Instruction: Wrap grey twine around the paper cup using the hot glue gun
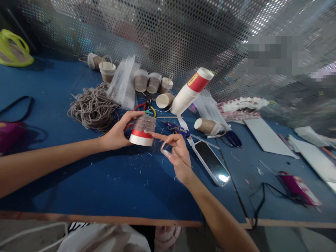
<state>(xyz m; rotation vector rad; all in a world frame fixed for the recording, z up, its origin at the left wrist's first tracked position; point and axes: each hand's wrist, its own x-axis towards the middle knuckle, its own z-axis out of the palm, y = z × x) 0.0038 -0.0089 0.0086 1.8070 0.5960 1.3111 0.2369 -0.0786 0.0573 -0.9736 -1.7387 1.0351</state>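
My left hand (117, 132) grips an upside-down paper cup (141, 131), red and white at the rim end, its upper part wrapped in grey-brown twine. My right hand (176, 152) hovers just right of the cup with fingers spread, its index fingertip touching the cup's side. Nothing shows in the right hand. Behind the cup lie red-handled scissors (143, 105) and a blue glue gun (178, 128). A pile of loose twine (93, 106) lies to the left of the cup.
A stack of paper cups (190, 91) leans at the back, near several twine-wrapped cups (147, 82). A phone (212, 162) lies right of my right hand. A black cable (258, 201) and a magenta tool (298, 185) are by the table's front edge (105, 218). A perforated metal screen (168, 38) stands behind.
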